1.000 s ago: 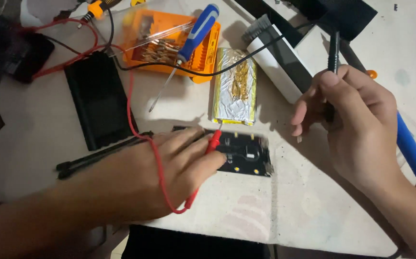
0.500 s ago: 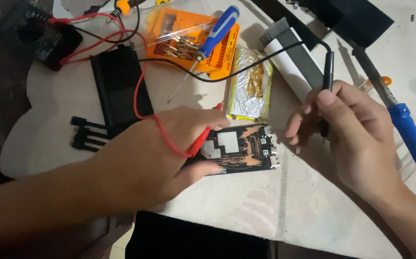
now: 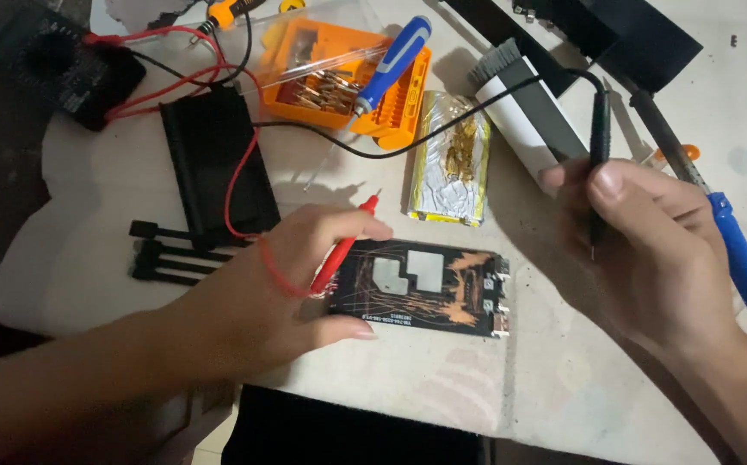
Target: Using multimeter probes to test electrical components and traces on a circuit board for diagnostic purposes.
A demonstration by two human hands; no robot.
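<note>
Head view: orange bit case (image 3: pixel 339 82) at top centre, lid open, blue-handled screwdriver (image 3: pixel 395 60) lying across it. Silver foil battery pack (image 3: pixel 451 159) just right of it, white rectangular block (image 3: pixel 533 116) beyond that. Black multimeter (image 3: pixel 64 65) top left, red and black leads trailing from it. Black flat case (image 3: pixel 214 164) and black clips (image 3: pixel 167 254) at left. Blue soldering iron (image 3: pixel 735 250) at right edge. Surface is a pale, stained worktable (image 3: pixel 98 181); room dim.

Black circuit board (image 3: pixel 421 288) lies flat at centre. Left hand (image 3: pixel 262 297) rests palm down against the board's left end, fingers closed round red probe (image 3: pixel 343 245), tip pointing up-right. Right hand (image 3: pixel 649 250) hovers right of the board, pinching black probe (image 3: pixel 599 151) upright, tip down.
</note>
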